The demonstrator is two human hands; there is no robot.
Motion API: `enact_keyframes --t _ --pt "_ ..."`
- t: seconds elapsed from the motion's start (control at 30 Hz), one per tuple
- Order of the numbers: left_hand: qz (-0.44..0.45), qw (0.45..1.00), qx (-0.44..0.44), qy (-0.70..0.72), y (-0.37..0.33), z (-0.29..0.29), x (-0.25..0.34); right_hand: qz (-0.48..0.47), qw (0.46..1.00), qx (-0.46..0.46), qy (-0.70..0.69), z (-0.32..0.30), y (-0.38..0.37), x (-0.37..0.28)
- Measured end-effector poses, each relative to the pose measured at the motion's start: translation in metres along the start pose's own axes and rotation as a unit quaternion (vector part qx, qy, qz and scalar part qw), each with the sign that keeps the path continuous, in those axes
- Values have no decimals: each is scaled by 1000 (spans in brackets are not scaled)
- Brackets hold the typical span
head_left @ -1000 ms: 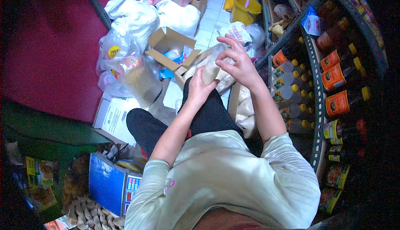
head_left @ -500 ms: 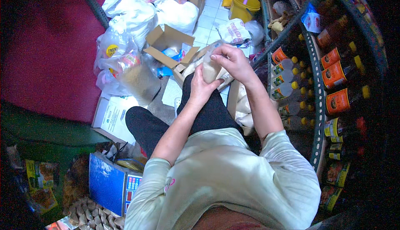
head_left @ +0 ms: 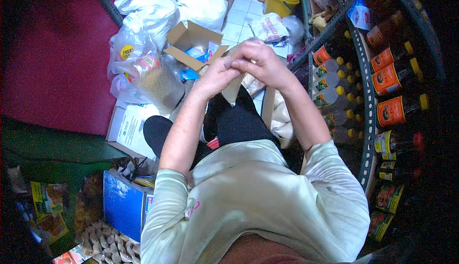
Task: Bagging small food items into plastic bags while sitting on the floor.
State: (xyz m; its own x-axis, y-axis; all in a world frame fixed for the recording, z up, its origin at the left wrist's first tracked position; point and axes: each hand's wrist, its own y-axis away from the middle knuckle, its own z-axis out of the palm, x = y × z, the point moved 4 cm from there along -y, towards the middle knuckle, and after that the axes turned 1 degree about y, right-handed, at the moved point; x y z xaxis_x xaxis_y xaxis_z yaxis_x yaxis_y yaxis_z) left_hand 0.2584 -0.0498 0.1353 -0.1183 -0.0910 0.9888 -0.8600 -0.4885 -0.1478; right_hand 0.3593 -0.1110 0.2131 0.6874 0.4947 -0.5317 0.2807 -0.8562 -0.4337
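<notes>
Over my lap, my left hand (head_left: 216, 78) and my right hand (head_left: 264, 62) meet with fingers closed at the upper part of a small clear plastic bag (head_left: 232, 93). Pale grainy contents fill the bag, and its narrow lower corner hangs down between my wrists. My fingers hide its top. Just beyond my hands, an open cardboard box (head_left: 180, 56) holds blue and clear plastic packaging. Beside my right forearm, filled pale bags (head_left: 283, 113) lie in another carton. A large clear bag of light brown grains (head_left: 162, 88) stands left of my hands.
White sacks (head_left: 203, 13) and a yellow bucket (head_left: 282, 0) stand farther off on the tiles. Shelves of bottles (head_left: 389, 80) line my right side. A blue scale (head_left: 123, 202) sits by my left elbow, with several small filled packets (head_left: 107, 245) behind it.
The bag has tipped so its lower corner points toward me. My right hand has come in over its top, close against my left hand.
</notes>
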Motion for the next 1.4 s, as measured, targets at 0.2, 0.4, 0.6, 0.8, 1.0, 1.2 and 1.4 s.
enact_keyframes --t 0.2,0.4,0.6,0.8,1.0,1.2,1.4 --pt "189 966 159 81 -14 -17 78 195 640 397 -629 52 72 97" --pt "210 950 210 -91 -14 9 83 322 446 318 -772 104 30 34" --pt "204 953 222 7 -20 11 98 162 428 246 -854 116 56 51" --pt "143 969 188 -77 -18 21 62 204 392 261 -858 122 47 50" --pt "169 960 211 -73 -15 25 86 213 387 274 -854 125 63 52" --pt "155 958 194 -143 -15 23 57 256 379 258 -851 137 68 63" --pt "170 928 176 -280 6 28 -30 253 680 279 -628 77 107 99"
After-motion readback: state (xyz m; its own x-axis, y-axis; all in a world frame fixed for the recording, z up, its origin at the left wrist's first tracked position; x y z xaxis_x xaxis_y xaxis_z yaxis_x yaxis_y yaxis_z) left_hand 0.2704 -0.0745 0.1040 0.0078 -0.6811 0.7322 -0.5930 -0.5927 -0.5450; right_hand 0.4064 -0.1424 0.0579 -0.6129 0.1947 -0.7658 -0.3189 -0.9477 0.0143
